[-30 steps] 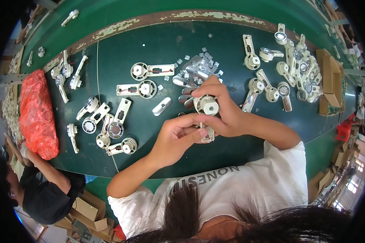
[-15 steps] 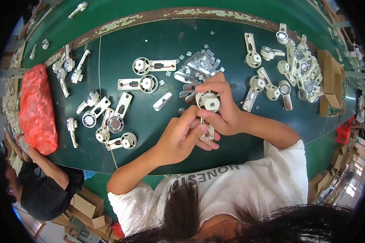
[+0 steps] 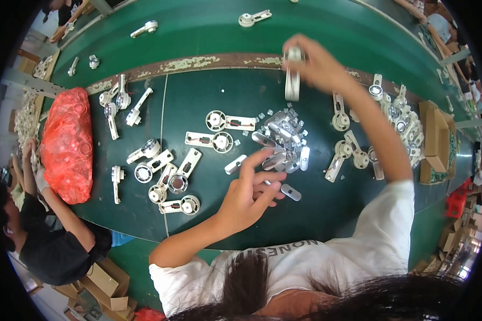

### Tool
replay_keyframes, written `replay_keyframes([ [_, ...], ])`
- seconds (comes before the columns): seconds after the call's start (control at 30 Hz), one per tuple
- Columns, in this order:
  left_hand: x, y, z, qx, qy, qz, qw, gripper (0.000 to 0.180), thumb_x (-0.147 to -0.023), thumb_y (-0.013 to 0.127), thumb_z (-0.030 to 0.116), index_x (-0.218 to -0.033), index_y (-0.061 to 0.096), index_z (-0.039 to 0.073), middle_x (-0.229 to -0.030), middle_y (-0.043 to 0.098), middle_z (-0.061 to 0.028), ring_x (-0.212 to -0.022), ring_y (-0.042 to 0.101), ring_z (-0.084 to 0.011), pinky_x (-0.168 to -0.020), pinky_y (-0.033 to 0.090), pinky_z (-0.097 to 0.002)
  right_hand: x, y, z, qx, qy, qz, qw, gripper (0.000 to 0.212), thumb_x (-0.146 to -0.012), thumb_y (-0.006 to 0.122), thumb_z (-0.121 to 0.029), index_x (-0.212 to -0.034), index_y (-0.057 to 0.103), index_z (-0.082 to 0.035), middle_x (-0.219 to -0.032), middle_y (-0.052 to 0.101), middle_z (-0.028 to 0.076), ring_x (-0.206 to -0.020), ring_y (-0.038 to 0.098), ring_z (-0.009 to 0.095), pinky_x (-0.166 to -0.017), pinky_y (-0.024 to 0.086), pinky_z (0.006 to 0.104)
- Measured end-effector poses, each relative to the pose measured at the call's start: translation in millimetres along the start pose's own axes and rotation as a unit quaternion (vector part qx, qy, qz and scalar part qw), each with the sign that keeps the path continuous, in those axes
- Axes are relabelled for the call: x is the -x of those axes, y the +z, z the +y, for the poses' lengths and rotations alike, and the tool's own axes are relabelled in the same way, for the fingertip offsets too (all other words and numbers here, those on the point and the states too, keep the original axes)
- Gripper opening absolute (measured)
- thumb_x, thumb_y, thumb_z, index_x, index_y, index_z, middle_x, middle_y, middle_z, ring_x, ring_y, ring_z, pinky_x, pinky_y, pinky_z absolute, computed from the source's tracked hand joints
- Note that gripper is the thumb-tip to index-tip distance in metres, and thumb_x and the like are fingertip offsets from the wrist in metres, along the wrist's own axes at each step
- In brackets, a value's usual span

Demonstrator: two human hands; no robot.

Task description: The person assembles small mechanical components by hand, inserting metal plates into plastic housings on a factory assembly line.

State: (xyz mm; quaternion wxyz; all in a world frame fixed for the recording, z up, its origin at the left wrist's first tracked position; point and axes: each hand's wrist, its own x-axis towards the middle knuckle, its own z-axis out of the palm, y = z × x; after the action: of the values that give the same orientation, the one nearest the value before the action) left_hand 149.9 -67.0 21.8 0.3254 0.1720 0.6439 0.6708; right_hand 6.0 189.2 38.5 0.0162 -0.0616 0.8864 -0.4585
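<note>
My right hand point(image 3: 317, 65) is raised at the table's far edge. Its fingers grip a white fan-like part point(image 3: 292, 85) with a round head and a handle, which hangs down slightly blurred. My left hand point(image 3: 245, 200) is over the middle of the table, fingers apart. An oval silver plate point(image 3: 291, 192) lies beside its fingertips; whether they touch it I cannot tell. Just beyond is a heap of silver plates point(image 3: 285, 128) mixed with small clear pieces. To the left lie two white fan-like parts, one being the upper fan-like part point(image 3: 240, 123) with red wires showing.
More white parts point(image 3: 178, 183) are scattered at left, and a pile of white parts point(image 3: 407, 123) sits at right by a cardboard box point(image 3: 436, 136). A red plastic bag point(image 3: 67, 147) bulges at the left. Past the raised edge point(image 3: 190, 63), a green belt point(image 3: 198, 32) carries several parts. Another person point(image 3: 53, 235) works at left.
My right hand has moved away from my left, up to the far edge, carrying the white part. My left hand has let go of that part and spread its fingers. The view has shifted.
</note>
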Motion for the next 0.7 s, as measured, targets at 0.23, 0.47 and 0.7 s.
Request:
replay_keyframes([
  [0.23,-23,-13,-13,-0.417,0.303,0.128,0.848,0.027,-0.074,0.065,-0.002,-0.1,0.063,0.003,-0.073,0.061,-0.0067,-0.059,0.057,-0.0235,-0.051,0.045,-0.0329,-203,-92,148,0.362,0.094,0.206,0.904,0.046,-0.082,0.053,-0.029,-0.124,0.047,-0.011,-0.114,0.058,0.022,-0.114,0.051,0.034,-0.104,0.024,0.0557],
  [0.47,-14,-25,-11,-0.599,0.166,0.18,0.762,0.037,-0.071,0.07,0.007,-0.106,0.061,0.005,-0.098,0.054,-0.0075,-0.085,0.049,-0.0253,-0.071,0.042,-0.0357,6,10,9,0.403,-0.233,0.113,0.878,0.016,-0.085,0.058,-0.021,-0.092,0.062,-0.007,-0.082,0.059,0.012,-0.082,0.057,0.026,-0.068,0.042,0.0414],
  [0.7,-21,-30,-13,-0.565,0.181,0.147,0.791,0.033,-0.071,0.065,0.004,-0.103,0.061,0.001,-0.091,0.054,-0.0078,-0.077,0.05,-0.0226,-0.065,0.043,-0.0331,63,34,39,0.45,-0.171,0.087,0.872,0.018,-0.078,0.059,-0.009,-0.092,0.057,0.002,-0.084,0.049,0.011,-0.08,0.053,0.025,-0.065,0.048,0.0363],
])
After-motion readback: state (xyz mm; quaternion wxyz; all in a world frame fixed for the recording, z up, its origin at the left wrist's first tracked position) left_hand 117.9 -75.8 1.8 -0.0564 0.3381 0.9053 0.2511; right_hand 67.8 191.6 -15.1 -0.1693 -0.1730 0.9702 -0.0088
